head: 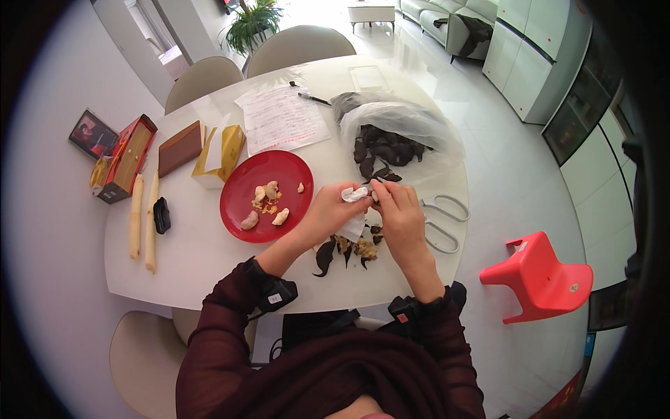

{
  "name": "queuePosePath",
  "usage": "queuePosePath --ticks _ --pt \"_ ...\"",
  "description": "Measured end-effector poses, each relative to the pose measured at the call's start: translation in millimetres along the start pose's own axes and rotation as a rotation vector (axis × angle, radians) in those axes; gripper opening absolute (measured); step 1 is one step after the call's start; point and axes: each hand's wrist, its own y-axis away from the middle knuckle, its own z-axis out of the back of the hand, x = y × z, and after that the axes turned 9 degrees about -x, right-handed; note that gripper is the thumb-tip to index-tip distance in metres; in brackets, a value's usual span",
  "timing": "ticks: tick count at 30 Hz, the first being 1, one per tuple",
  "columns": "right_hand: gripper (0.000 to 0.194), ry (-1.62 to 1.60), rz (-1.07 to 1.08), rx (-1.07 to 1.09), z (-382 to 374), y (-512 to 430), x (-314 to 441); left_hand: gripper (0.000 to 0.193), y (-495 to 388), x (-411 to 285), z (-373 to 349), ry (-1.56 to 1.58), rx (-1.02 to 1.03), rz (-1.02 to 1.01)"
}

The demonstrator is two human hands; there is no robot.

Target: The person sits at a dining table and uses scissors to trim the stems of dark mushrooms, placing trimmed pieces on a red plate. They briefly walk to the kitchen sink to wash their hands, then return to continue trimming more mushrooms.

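My left hand (335,203) holds a crumpled white tissue (356,195) and one side of a small, dark-shelled piece, likely a water caltrop. The fingertips of my right hand (399,212) pinch its other side; fingers hide most of it. Just beyond, dark horned water caltrops (387,146) lie in a clear plastic bag (424,123). Under my wrists are broken shells and yellowish scraps (364,247), beside one dark water caltrop (325,256). To the left, a red plate (238,183) bears several pale peeled kernels (281,216) and yellow crumbs. White-handled scissors (445,230) lie right of my right hand, blades partly hidden.
Left on the white table (188,277) are a tissue box (220,152), a brown case (180,149), two pale peeled stalks (135,217) and a black object (162,215). A written sheet (285,120) and pen (314,98) lie beyond the plate. A red stool (542,277) stands right.
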Motion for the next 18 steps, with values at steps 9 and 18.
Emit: queuePosePath --ticks 9,18 --pt "0.04 0.075 0.104 0.049 -9 5 8 0.002 6 -3 -1 0.26 -0.026 0.169" --pt "0.032 -0.576 -0.665 0.187 10 -6 7 0.031 -1 -10 11 0.182 -0.012 -0.025"
